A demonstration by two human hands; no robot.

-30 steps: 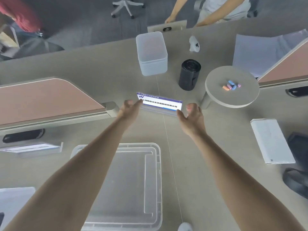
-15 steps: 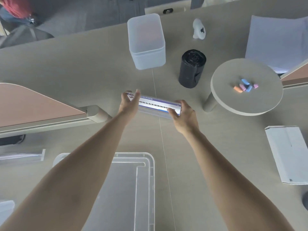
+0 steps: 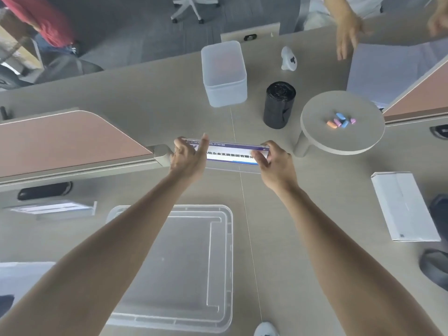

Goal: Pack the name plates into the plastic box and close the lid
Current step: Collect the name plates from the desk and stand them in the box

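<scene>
Gripping one plate, none seen packed

Both hands meet at mid-frame on a plate [image 3: 232, 155]. The left hand [image 3: 188, 158] pinches its left end between thumb and fingers, and the right hand [image 3: 276, 166] curls its fingers over the right end. A second plate [image 3: 52, 209] lies at the left edge. The box [image 3: 225, 263], lower centre, appears to hold none, so packing and closing seem wholly left.

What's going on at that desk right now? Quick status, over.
Left hand and right hand grip the ends of one name plate. Plastic box lies nearer, under the forearms. Nothing stands between them.
</scene>
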